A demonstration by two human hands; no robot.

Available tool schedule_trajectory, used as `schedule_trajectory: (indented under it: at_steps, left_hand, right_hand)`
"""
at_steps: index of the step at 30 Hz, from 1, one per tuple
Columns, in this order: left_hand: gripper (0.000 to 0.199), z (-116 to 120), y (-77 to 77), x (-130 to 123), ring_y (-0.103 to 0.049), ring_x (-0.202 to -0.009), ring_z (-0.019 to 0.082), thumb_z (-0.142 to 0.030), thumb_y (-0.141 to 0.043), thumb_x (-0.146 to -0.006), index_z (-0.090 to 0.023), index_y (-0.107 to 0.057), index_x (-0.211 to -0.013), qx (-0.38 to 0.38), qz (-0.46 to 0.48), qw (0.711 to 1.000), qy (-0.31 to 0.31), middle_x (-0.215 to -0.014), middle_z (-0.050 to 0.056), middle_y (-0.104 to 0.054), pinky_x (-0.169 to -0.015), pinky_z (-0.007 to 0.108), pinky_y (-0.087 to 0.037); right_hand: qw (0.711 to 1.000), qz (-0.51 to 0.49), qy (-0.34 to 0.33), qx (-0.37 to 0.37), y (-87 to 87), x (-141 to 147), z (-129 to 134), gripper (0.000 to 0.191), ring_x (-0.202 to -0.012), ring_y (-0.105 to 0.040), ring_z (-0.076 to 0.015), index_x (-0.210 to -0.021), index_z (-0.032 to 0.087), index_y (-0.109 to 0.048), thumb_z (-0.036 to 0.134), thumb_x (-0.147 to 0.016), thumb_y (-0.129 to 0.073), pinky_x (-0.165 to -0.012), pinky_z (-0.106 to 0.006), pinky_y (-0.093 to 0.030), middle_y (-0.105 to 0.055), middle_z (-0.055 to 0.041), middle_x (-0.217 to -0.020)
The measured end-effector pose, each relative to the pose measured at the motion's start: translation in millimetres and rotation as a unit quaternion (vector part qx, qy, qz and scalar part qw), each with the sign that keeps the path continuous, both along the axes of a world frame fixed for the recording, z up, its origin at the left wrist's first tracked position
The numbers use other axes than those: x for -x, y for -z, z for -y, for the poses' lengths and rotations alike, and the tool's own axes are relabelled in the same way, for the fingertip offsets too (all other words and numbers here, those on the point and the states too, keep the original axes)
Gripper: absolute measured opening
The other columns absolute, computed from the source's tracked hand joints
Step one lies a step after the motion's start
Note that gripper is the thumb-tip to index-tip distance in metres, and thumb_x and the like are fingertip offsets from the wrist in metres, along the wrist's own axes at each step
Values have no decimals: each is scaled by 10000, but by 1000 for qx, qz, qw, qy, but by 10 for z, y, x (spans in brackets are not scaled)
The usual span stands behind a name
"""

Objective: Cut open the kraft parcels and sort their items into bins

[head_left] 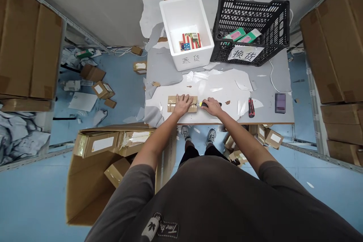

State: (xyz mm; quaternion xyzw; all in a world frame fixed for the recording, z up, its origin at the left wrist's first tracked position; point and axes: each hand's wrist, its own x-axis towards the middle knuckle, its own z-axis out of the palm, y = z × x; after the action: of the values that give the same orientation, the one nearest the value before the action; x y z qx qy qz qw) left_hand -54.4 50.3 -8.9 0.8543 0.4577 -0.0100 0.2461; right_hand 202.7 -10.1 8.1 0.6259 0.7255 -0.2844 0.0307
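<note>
A small brown cardboard box point(172, 104) lies flat on the table near its front edge. My left hand point(183, 104) rests on top of the box, fingers spread over it. To the right, my right hand point(212, 106) is closed around a yellow and black utility knife point(203, 104), whose tip meets the box's right end. A red and black cutter point(251, 107) lies farther right on the table.
A white foam bin point(190, 61) holding colourful packs and a black crate point(216, 51) with green and pink boxes stand at the back. A phone point(280, 103) lies at right. Torn paper covers the tabletop point(164, 58). A large open carton point(82, 196) stands lower left.
</note>
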Motion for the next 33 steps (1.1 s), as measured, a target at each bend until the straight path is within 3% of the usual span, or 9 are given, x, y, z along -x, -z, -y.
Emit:
schedule_trajectory:
  at_steps: [18, 24, 33]
  left_hand:
    - [523, 19, 53, 32, -356, -1633, 385, -376, -449, -1105, -274, -565, -1604, -13, -9, 1000, -12, -1725, 155, -491, -1377, 715, -32]
    - [525, 22, 59, 26, -342, -1638, 391, -388, -504, -1077, -275, -581, -1584, 6, 4, 999, -32, -1738, 165, -472, -1375, 721, -6]
    - [511, 4, 197, 17, -357, -1640, 379, -472, -527, -1084, -268, -584, -1550, 5, 40, 997, -58, -1715, 165, -505, -1367, 733, -17]
  right_hand:
    - [1000, -13, -23, -7, 36, -19, -153, 402, -1219, -552, -368, -1391, 243, -680, 502, -1117, -542, -986, -447, -442, -658, -173, -1272]
    - [999, -10, -36, -22, 41, -14, -190, 426, -1198, -539, -382, -1389, 232, -687, 513, -1121, -511, -982, -466, -437, -651, -189, -1279]
    - [996, 13, -52, -67, 180, -90, -210, 508, -1263, -490, -441, -1429, 205, -654, 568, -1117, -482, -1017, -535, -401, -613, -228, -1349]
